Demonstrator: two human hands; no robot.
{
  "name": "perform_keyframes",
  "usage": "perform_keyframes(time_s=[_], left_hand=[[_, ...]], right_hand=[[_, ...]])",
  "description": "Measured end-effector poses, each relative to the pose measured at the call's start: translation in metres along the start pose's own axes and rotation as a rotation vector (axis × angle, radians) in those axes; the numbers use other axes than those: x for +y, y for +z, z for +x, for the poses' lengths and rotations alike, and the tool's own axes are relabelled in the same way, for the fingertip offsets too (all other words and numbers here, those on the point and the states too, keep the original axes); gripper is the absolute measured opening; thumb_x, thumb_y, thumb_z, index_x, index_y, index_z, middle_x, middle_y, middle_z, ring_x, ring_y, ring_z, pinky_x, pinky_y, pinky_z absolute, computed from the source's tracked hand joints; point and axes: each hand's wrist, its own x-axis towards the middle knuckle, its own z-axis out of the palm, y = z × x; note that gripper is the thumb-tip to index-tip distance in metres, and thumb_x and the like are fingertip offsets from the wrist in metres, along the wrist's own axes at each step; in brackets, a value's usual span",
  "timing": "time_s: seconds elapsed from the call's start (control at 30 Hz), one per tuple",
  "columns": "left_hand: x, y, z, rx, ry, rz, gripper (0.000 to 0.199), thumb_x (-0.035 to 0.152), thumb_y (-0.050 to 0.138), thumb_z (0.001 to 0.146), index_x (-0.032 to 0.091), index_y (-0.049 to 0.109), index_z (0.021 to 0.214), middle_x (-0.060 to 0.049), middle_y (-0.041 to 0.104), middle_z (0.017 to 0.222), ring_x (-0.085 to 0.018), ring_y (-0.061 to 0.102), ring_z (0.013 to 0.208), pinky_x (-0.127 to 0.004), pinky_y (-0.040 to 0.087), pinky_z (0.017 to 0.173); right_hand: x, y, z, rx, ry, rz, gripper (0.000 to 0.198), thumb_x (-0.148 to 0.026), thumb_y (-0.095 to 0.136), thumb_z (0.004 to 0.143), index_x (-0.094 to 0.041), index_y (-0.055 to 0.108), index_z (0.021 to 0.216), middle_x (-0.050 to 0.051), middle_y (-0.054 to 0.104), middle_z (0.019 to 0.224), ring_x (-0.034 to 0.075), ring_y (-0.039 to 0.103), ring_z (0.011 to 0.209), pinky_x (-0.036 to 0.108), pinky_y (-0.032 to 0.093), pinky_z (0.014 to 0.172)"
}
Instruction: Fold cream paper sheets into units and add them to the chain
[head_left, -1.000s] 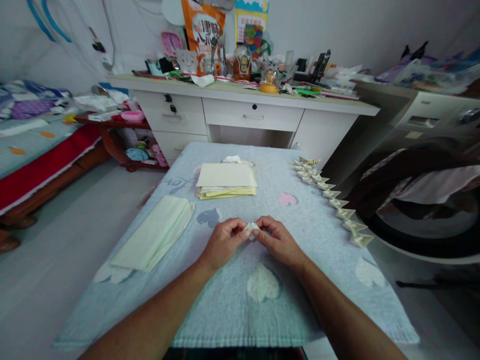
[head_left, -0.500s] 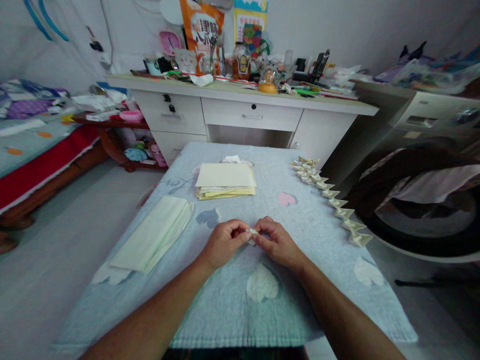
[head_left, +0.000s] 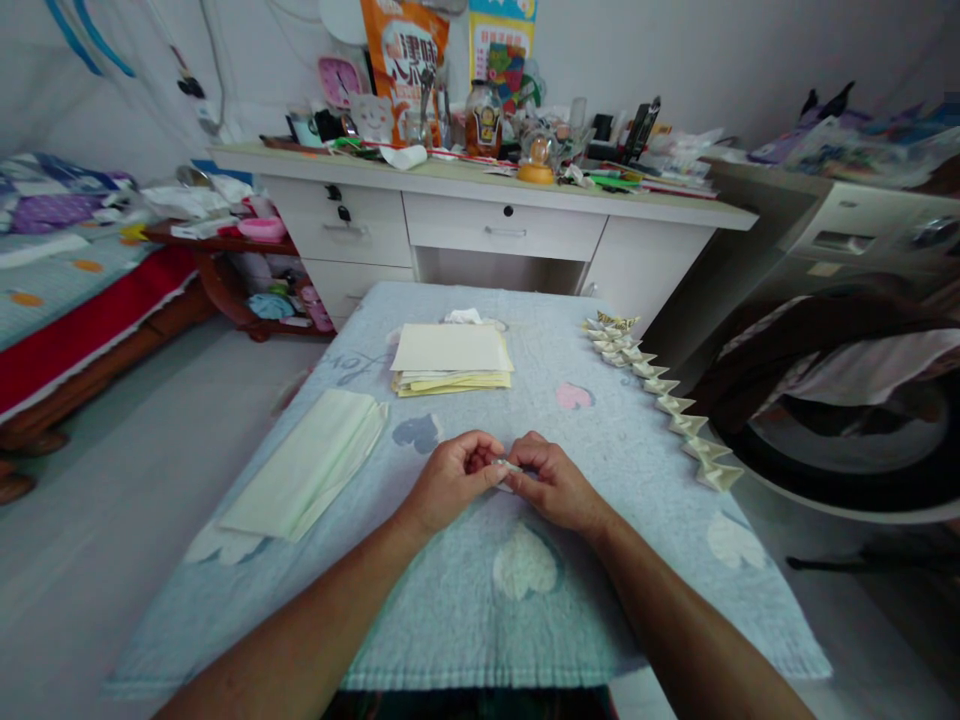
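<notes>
Between the fingertips of both hands is a small folded piece of pale paper, mostly covered by the fingers. My left hand pinches its left side with thumb and fingers. On its right side my right hand has thumb and forefinger closed on it. Beyond the hands lies a stack of cream and yellow paper sheets. A pale green folded bundle of paper rests at the left. Along the right edge runs a row of several pointed folded paper pieces, nested one against another.
Everything lies on a table with a blue heart-patterned cloth. Behind stands a cluttered white desk with drawers. A washing machine is at the right, a bed at the left. Some crumpled white paper sits behind the stack.
My left fingers have shifted slightly on the folded paper, the forefinger lifting a little. Both hands stay in the same place, still holding it.
</notes>
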Motion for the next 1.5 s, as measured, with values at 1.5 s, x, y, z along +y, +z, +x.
perform_keyframes(time_s=[1.5], left_hand=[[0.002, 0.002, 0.001, 0.051, -0.072, -0.254, 0.023, 0.026, 0.069, 0.075, 0.016, 0.054, 0.089, 0.001, 0.064, 0.074, -0.011, 0.061, 0.064, -0.022, 0.048, 0.060]], right_hand=[[0.004, 0.011, 0.002, 0.080, 0.174, 0.359, 0.027, -0.044, 0.064, 0.084, -0.017, 0.059, 0.086, 0.000, 0.062, 0.073, 0.012, 0.050, 0.064, 0.024, 0.038, 0.062]])
